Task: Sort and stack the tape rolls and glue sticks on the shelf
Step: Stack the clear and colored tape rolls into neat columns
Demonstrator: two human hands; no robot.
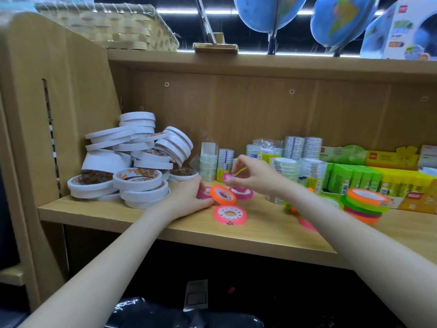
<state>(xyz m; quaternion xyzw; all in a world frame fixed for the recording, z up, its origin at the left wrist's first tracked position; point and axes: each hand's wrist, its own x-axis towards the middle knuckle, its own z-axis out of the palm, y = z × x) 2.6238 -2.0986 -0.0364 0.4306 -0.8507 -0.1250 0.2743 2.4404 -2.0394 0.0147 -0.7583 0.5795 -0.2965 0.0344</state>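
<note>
On the wooden shelf (123,216) my left hand (186,197) grips an orange tape roll (223,194) held on edge, with a pink roll behind it. My right hand (253,176) pinches a small pink roll (227,177) just above the shelf. A second pink roll (230,214) lies flat near the front edge and another (242,192) lies under my right hand. A stack of orange, green and pink rolls (365,204) stands at the right. Green glue sticks (352,179) stand in a yellow box.
A loose heap of white tape rolls (132,162) fills the shelf's left end. Clear tape rolls (288,159) stand in columns along the back. Boxes (390,157) sit at the back right. Globes (269,13) and a woven basket (113,24) occupy the shelf above.
</note>
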